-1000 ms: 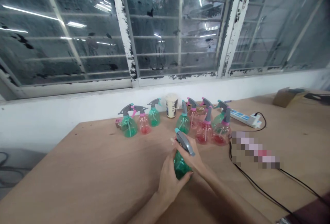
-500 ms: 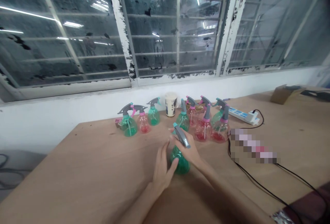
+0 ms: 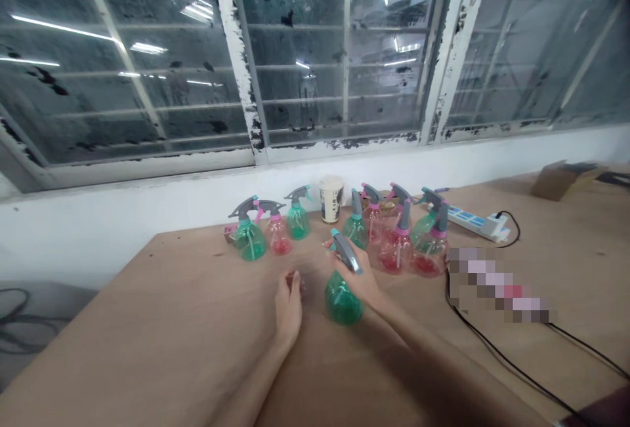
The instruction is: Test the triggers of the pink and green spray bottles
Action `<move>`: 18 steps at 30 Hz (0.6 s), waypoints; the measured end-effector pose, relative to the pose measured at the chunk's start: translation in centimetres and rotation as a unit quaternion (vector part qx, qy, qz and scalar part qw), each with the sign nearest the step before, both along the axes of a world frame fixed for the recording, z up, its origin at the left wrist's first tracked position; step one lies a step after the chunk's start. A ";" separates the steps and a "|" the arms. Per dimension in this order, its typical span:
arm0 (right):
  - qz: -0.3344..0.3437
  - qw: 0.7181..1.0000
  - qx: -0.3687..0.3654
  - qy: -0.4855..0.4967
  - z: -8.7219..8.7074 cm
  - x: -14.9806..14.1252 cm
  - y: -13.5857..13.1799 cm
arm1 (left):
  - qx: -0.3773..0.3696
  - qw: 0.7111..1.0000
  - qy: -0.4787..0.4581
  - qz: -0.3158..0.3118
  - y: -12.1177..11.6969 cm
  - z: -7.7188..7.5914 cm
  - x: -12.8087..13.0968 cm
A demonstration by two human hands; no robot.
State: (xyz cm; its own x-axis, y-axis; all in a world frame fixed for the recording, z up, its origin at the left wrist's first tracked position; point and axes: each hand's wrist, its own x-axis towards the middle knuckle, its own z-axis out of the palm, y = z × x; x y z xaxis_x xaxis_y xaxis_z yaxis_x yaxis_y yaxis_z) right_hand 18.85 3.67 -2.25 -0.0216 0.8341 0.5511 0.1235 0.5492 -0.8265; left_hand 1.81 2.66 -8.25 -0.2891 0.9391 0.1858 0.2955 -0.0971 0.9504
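Note:
My right hand (image 3: 361, 276) is wrapped round the neck of a green see-through spray bottle (image 3: 343, 302) with a grey and teal trigger head, its fingers by the trigger. The bottle is roughly upright, low over or on the table. Apart from it, to the left, my left hand (image 3: 288, 305) is loosely closed with its fingers curled in, and no object shows in it. Behind them stand a green spray bottle (image 3: 250, 243), a pink spray bottle (image 3: 279, 237) and another green spray bottle (image 3: 297, 222). Several more pink spray bottles (image 3: 395, 255) and green ones are grouped at the right.
A printed paper cup (image 3: 331, 201) stands by the wall. Right of the bottles lie a white and blue power strip (image 3: 472, 222), a pixelated object (image 3: 499, 286) and black cables (image 3: 497, 355). A cardboard box (image 3: 566, 181) sits at the far right. The wooden table's left edge slants toward me.
My left hand has come off the green bottle, moved left and curled its fingers. My right hand keeps hold of the bottle. The view has shifted slightly.

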 end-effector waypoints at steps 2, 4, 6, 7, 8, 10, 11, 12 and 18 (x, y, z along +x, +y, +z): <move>-0.001 1.000 -0.005 0.000 0.2 -0.1 0.1 | 0.000 1.000 -0.004 -0.002 -0.1 0.0 0.1; 0.000 1.000 -0.006 -0.001 0.5 -0.3 0.2 | 0.001 1.000 -0.007 -0.005 -0.1 0.1 0.2; -0.004 1.000 -0.003 -0.008 0.9 -0.4 0.3 | 0.002 1.000 -0.006 -0.009 -0.1 0.1 0.2; -0.009 1.000 -0.001 -0.012 1.0 -0.4 0.4 | 0.002 1.000 -0.005 -0.010 -0.1 0.1 0.2; -0.014 1.000 0.001 -0.016 1.1 -0.4 0.5 | 0.002 1.000 -0.004 -0.011 -0.1 0.1 0.1; -0.021 1.000 0.001 -0.019 1.3 -0.5 0.7 | 0.001 1.000 0.000 -0.012 -0.1 0.0 0.1; -0.023 1.000 0.000 -0.019 1.3 -0.5 0.9 | 0.000 1.000 0.002 -0.013 -0.1 0.0 0.1; -0.025 1.000 0.000 -0.017 1.2 -0.5 1.1 | -0.001 1.000 0.004 -0.015 -0.1 0.0 0.1; -0.017 1.000 0.011 -0.013 0.9 -0.8 2.1 | -0.010 1.000 0.014 -0.016 -0.1 -0.3 0.0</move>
